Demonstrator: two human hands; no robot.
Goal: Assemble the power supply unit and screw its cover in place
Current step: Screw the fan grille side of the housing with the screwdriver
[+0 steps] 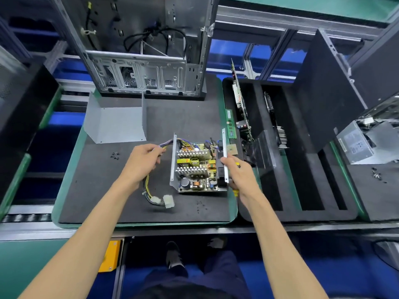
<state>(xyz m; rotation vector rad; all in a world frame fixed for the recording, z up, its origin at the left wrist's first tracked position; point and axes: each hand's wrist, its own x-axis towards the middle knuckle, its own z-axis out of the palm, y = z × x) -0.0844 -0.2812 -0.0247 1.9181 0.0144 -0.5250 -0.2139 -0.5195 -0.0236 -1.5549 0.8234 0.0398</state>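
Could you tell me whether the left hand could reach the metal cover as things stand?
Probably yes: the cover lies bare on the mat just beyond the left hand, but that hand must first release the wires.

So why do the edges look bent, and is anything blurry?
Head view: wide-angle lens bows the conveyor rails and computer case outward; the open power supply unit is sharp at centre; edges smear; lighting is even, soft shadows under the cable connectors.

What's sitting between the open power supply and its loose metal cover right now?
Only bare black foam mat, as the head view shows. The cover stands apart behind and left of the power supply; no screws or cables lie in that stretch.
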